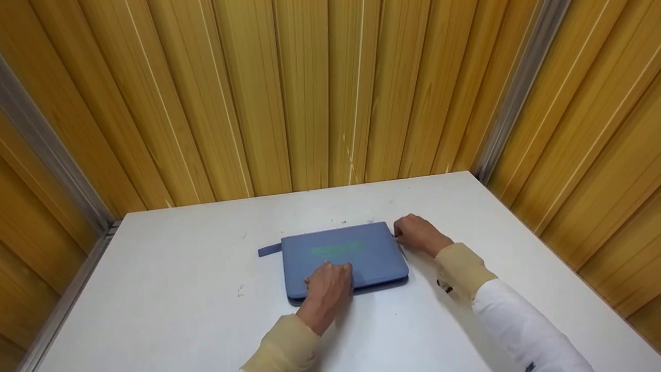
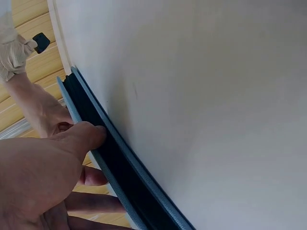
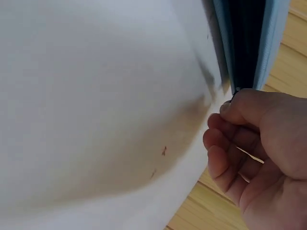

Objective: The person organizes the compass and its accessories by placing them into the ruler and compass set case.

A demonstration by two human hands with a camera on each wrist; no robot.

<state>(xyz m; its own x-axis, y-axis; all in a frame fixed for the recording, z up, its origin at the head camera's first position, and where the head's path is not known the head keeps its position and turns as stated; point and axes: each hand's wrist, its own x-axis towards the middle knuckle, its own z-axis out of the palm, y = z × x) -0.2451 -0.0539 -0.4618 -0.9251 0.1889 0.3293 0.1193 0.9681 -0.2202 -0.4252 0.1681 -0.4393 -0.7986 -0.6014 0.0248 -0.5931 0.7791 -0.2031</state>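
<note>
A blue zip-up case point(image 1: 369, 261) with green lettering on its cover lies flat on the white table point(image 1: 181, 289). From its left end sticks out a short strap point(image 1: 270, 250). My left hand point(image 1: 329, 289) grips the near edge of the cover, its thumb at the dark gap point(image 2: 112, 153) between the two zip edges and its fingers over the cover. At the case's right side, my right hand point(image 1: 421, 235) pinches the zipper pull point(image 3: 235, 93) between thumb and curled fingers. The zip stands unfastened along the near edge, as the left wrist view shows.
Wood-patterned panels point(image 1: 304, 93) rise behind the table and on both sides, with metal posts point(image 1: 521, 88) at the corners. Small dark marks point(image 1: 240, 290) dot the tabletop. Both wrists wear beige cuffs point(image 1: 462, 268).
</note>
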